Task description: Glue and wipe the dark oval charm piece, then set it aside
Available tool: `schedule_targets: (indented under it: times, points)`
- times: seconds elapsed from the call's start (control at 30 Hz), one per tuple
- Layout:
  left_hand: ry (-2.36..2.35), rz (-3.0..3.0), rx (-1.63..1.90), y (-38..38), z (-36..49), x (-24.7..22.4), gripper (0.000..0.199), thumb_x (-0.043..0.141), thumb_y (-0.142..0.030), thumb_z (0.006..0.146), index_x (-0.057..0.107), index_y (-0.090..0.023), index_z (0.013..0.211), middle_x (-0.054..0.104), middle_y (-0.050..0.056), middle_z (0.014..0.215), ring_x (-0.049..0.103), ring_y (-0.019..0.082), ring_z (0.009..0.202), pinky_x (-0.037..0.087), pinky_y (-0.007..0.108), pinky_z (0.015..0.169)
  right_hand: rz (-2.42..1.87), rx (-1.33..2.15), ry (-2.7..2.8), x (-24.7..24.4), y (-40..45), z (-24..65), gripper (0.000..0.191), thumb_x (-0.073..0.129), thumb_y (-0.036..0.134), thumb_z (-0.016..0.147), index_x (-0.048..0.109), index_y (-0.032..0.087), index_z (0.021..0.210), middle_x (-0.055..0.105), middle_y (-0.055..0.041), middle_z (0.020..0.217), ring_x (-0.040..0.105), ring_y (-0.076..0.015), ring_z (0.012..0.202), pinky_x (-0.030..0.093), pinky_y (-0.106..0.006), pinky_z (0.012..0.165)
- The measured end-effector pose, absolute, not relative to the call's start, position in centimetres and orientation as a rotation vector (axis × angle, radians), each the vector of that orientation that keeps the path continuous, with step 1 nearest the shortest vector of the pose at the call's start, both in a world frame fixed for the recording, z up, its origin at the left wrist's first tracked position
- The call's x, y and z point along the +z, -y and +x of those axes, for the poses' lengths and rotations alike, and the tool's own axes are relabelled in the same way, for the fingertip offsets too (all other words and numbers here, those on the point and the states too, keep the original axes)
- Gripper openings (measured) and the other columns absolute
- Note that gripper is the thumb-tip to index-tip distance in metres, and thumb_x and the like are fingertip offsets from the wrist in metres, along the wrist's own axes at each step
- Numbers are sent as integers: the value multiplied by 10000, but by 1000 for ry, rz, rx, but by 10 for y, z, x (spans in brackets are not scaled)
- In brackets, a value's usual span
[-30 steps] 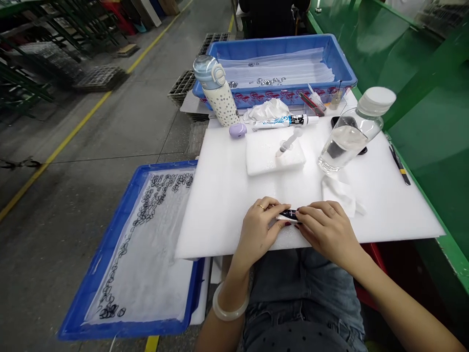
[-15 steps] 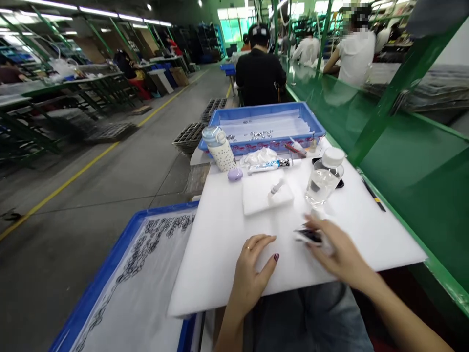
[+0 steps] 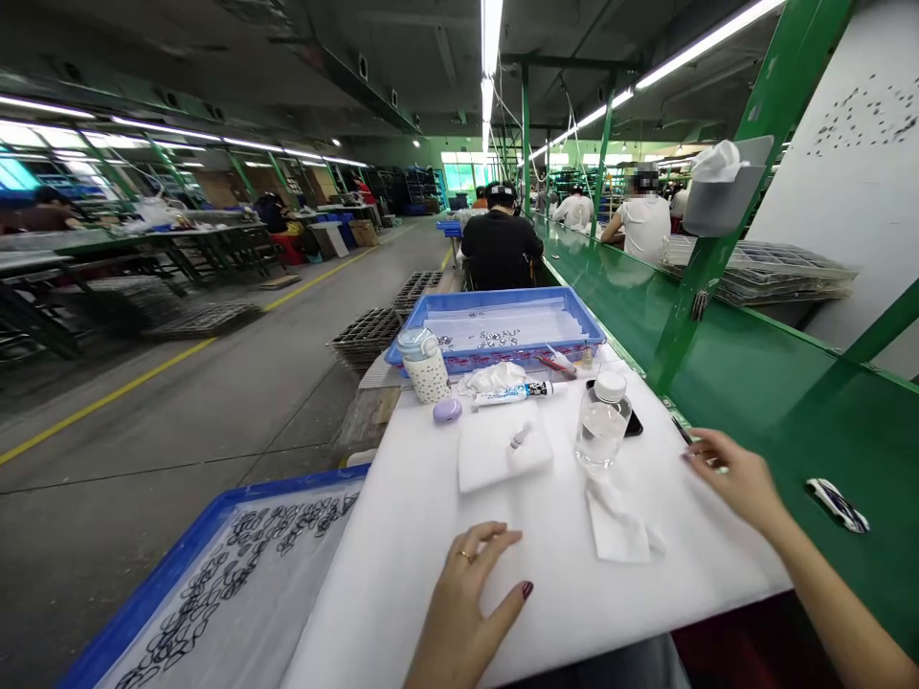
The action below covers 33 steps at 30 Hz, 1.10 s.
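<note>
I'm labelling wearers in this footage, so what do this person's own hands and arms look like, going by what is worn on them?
Both arms are bare, with no sleeves or gloves in view. The left hand wears a thin gold-coloured ring on one finger, and its thumbnail is painted dark red. The right hand shows no ring; its nails also look dark-painted. No wristband is visible in this picture.

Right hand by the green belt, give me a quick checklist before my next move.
1. Right hand empty: ok, open at the white foam board's right edge.
2. Left hand free: ok, flat on the board, holding nothing.
3. Small dark-and-white part off the board: ok, lying on the green belt.
4. Water bottle upright and capped: ok.
5. White wipe within reach: ok, between the hands.
6. Syringe on its foam pad: ok; contents cannot tell.
</note>
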<state>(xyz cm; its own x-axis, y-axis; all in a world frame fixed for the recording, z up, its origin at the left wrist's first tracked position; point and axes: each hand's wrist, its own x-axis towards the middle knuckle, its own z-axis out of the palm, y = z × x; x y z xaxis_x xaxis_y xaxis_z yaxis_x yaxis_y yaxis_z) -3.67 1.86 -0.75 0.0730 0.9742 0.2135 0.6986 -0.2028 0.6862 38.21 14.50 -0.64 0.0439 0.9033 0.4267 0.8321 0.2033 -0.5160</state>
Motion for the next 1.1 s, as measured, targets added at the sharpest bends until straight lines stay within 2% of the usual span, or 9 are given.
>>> schedule_targets:
  times: [0.1,0.17,0.23,0.43,0.63,0.77,0.87,0.93,1.1]
  points:
    - [-1866,1978,804,-52,-62,20,655,714,-419,768,547,-260,1381,496,142,1469,468,389,1362,407,568,1113,-1436,399,2085,-9,-162,306,332,672,430,809,635,222,1066,700,-3,806,648,-169,656,504,-283,596]
    - [-1922,1934,614,-81,-77,34,940,786,-392,677,383,-215,1508,227,191,1632,330,449,1446,332,594,1141,-1432,463,2154,-8,-170,275,211,701,343,781,610,202,910,664,22,722,619,-163,611,459,-264,561]
    - [-1827,1864,453,-108,-87,41,1121,817,-343,620,243,-165,1566,41,221,1662,231,458,1486,291,573,1163,-1506,466,2157,-6,-177,256,177,705,285,770,561,188,802,640,19,675,607,-167,597,413,-255,543]
    - [-1641,1894,456,-145,-91,34,1040,747,-263,629,292,-95,1550,262,180,1624,226,307,1520,224,415,1234,-1799,362,2088,0,-195,219,193,713,282,816,612,122,854,675,-59,773,643,-179,715,448,-276,641]
    - [-1595,1830,670,-140,-87,15,992,713,-254,658,306,-155,1557,300,120,1618,272,305,1506,271,445,1224,-1862,357,2164,20,-178,201,345,536,357,934,675,123,723,689,-147,764,650,-236,734,417,-318,652]
    - [-1628,1771,760,-138,-86,6,971,705,-233,659,328,-157,1550,355,96,1599,337,305,1478,307,419,1209,-1677,534,2308,22,-161,185,241,507,251,903,714,175,1001,717,-74,838,642,-185,778,381,-266,658]
    - [-1719,1732,773,-136,-84,3,957,666,-222,683,294,-88,1554,384,134,1579,396,304,1446,347,383,1180,-1634,599,2351,18,-163,166,186,493,154,859,677,158,831,664,-58,771,571,-149,721,344,-255,639]
    - [-1774,1720,765,-135,-83,2,952,664,-223,686,293,-58,1548,406,156,1562,436,307,1419,374,375,1156,-1627,610,2365,17,-170,156,180,504,169,876,607,151,729,591,-31,708,503,-134,671,335,-254,633]
    - [-1858,1716,744,-135,-78,1,953,685,-225,676,316,-62,1540,391,170,1565,430,307,1424,351,385,1168,-1473,704,2500,29,-186,175,199,515,182,838,547,166,642,562,-1,672,475,-121,656,349,-242,639]
